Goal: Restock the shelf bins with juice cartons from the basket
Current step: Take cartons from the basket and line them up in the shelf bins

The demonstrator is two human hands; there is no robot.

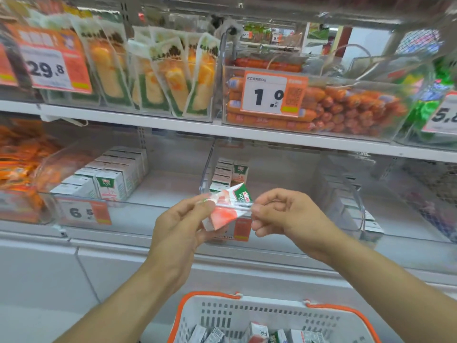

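A small white, red and green juice carton [226, 209] is tilted in mid-air in front of the lower shelf. My left hand [183, 226] grips its lower left side. My right hand [284, 211] pinches a clear straw wrapper on its right side. Below, a white basket [210, 315] with orange rim holds several more cartons [257, 331]. A clear bin [153, 204] on the lower shelf at left holds rows of matching cartons [111, 174]. The clear bin [206, 167] behind my hands holds a few cartons [228, 173] at its back.
The upper shelf carries packs of corn [158, 78] and a clear bin of orange sausages [333, 107] with a price tag [273, 94]. Orange packets [22, 159] fill the bin at far left. Another clear bin with cartons [351, 201] stands at right. A white ledge [99, 268] runs below.
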